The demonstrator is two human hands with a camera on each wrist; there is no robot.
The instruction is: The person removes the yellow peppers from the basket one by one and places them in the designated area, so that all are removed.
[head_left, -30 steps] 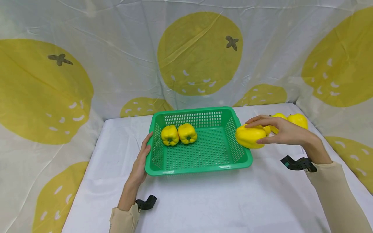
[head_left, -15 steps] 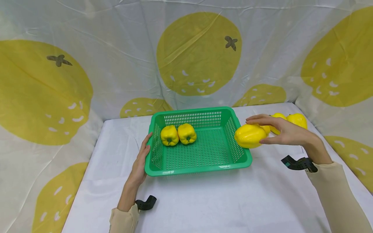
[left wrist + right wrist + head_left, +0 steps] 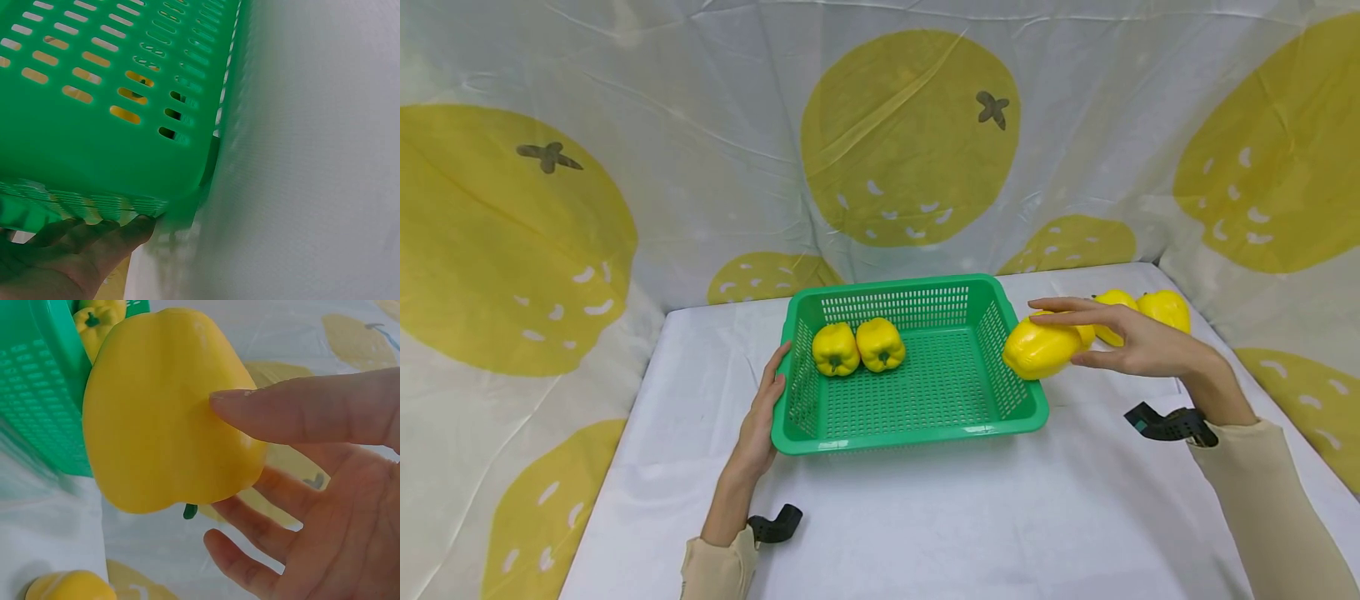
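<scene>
A green plastic basket (image 3: 910,433) with slotted walls stands on the white-covered table. Inside its left part sit two yellow bell peppers (image 3: 837,350), side by side. My left hand (image 3: 758,421) lies along the basket's left side; in the left wrist view its fingers (image 3: 119,240) are fairly straight and touch the outer wall. My right hand (image 3: 1123,337) pinches another yellow bell pepper (image 3: 1037,348) between thumb and fingers, over the basket's right rim. The right wrist view shows the thumb on one side of this pepper (image 3: 162,419), its short green stem toward the palm.
More yellow bell peppers (image 3: 1165,310) lie at the table's back right, partly hidden by the right hand. One pepper (image 3: 72,587) shows at the lower left of the right wrist view. A lemon-print cloth (image 3: 917,142) hangs behind the table (image 3: 925,525).
The pepper in my right hand has tilted, and its free end has shifted slightly left. Fingers of that hand have straightened a little. My left hand and the basket keep their places.
</scene>
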